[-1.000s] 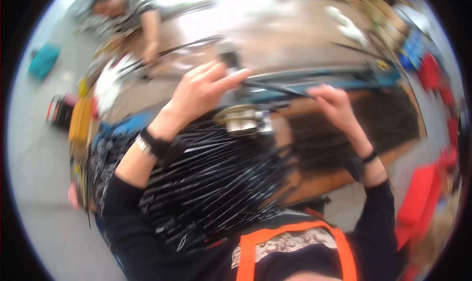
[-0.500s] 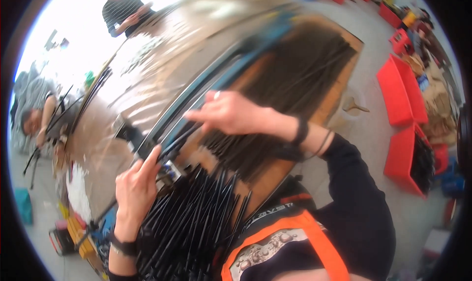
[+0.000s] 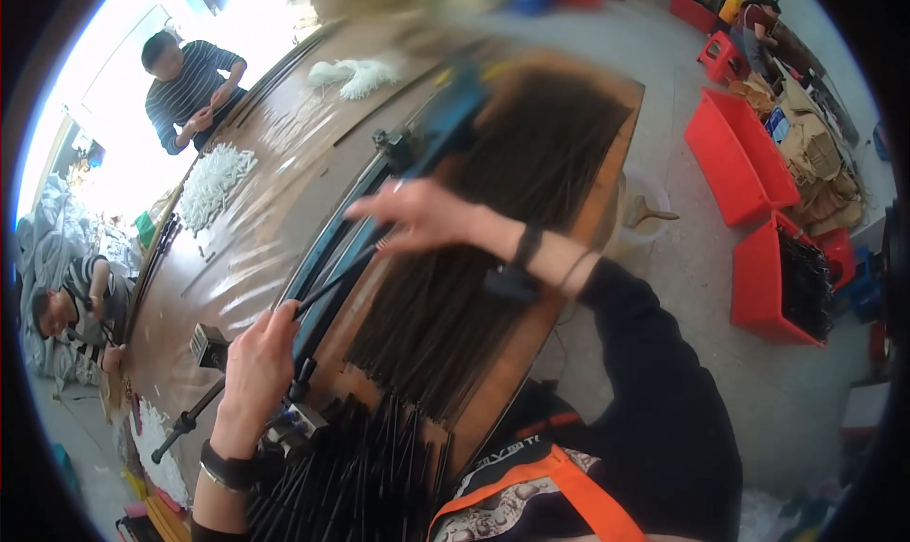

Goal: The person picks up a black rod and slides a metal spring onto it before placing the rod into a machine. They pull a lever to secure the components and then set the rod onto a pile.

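Note:
A slim black rod [image 3: 334, 283] slants up and to the right from my left hand [image 3: 261, 362], whose fingers are closed round it. Its thicker lower end [image 3: 180, 435] shows beyond that wrist, if it is the same piece. My right hand [image 3: 417, 216], somewhat blurred, hovers at the rod's far end with index finger and thumb apart; the rod tip meets or passes under the thumb. Beneath both hands runs a long blue rail fixture [image 3: 327, 243] with a metal clamp block [image 3: 391, 150] toward its far end and a metal fitting [image 3: 296, 424] by my left wrist.
Many black rods [image 3: 483, 248] lie on the wooden board to the right; another bundle [image 3: 351, 476] sits nearest me. White pieces [image 3: 216, 187] are heaped on the table. Two people [image 3: 190, 87] sit across and left. Red bins [image 3: 744, 158] stand on the floor at right.
My view has shifted, so table and bins sit differently. The fingers of my right hand have spread near the rod's end. My left hand keeps its hold on the rod.

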### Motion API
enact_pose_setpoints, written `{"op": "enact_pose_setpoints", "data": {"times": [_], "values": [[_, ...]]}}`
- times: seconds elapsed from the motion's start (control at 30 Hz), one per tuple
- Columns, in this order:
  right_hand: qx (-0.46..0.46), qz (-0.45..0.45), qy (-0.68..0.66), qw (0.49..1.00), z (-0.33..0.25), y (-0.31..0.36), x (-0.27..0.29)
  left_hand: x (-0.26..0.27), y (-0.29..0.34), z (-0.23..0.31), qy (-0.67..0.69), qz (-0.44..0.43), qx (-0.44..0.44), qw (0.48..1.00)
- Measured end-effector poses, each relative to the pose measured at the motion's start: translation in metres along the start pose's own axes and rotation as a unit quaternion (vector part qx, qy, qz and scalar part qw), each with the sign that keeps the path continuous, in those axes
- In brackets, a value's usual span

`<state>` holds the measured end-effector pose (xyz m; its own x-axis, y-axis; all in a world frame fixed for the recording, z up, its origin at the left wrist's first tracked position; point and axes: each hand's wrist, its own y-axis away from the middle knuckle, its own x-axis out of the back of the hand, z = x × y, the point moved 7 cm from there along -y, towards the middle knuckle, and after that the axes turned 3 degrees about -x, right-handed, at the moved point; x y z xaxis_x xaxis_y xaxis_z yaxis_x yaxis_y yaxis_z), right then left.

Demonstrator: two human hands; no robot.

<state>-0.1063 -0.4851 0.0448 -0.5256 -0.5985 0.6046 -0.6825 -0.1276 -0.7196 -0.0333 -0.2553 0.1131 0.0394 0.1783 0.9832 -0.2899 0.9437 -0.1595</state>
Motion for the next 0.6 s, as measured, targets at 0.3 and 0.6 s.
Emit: {"op": "enact_pose_setpoints", "data": {"times": [0.3, 0.6], "values": [[-0.103, 0.005, 0.043, 0.994, 0.06, 0.026, 0.019, -0.008, -0.022, 0.0, 0.002, 0.024, -0.021, 0.999], [-0.107, 0.007, -0.166, 0.98, -0.001, 0.007, -0.013, 0.021, 0.027, -0.022, -0.032, 0.067, -0.012, 0.997]]}}
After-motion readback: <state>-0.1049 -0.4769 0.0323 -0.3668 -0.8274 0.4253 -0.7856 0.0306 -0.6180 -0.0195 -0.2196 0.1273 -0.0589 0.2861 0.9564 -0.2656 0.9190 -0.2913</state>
